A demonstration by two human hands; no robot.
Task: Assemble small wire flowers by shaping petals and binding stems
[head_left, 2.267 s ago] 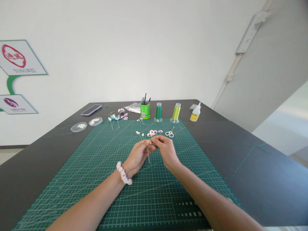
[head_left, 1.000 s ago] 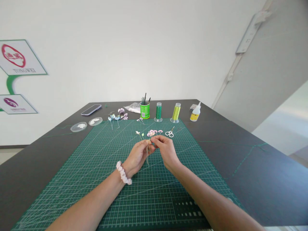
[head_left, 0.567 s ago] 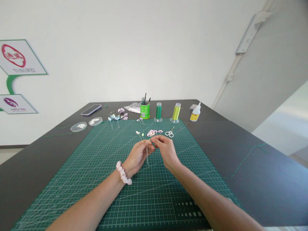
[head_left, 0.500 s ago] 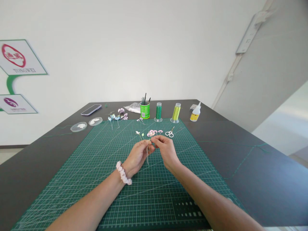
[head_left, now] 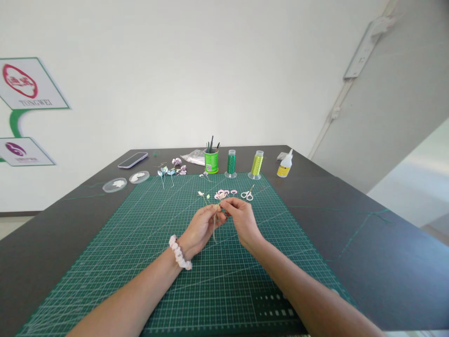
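Above the green cutting mat [head_left: 140, 262], my left hand [head_left: 201, 227] pinches the thin stems [head_left: 214, 229] of a small handmade flower sprig. Their pale ends hang down below my fingers. At the top of the sprig, a cream-pink flower [head_left: 220, 195] shows just beyond my fingertips, overlapping pink pieces behind it. My right hand [head_left: 242, 219] is closed, thumb and forefinger pressed together against the sprig beside my left fingertips. Whatever fine thing sits in that pinch is too small to make out. Just past my hands lie pink petal pieces [head_left: 234, 192], a white bud [head_left: 200, 193] and white-handled scissors [head_left: 247, 195].
Behind the mat stand a green can of tools [head_left: 211, 161], a green thread spool [head_left: 231, 164], a yellow-green spool [head_left: 257, 164] and a glue bottle [head_left: 284, 166]. Leftward are blue and purple flowers [head_left: 170, 172], two shallow dishes [head_left: 114, 185] and a phone [head_left: 133, 160].
Both hands stay in nearly the same place. My right fingertips have shifted slightly at the sprig, and the hanging stem ends have swung a little.
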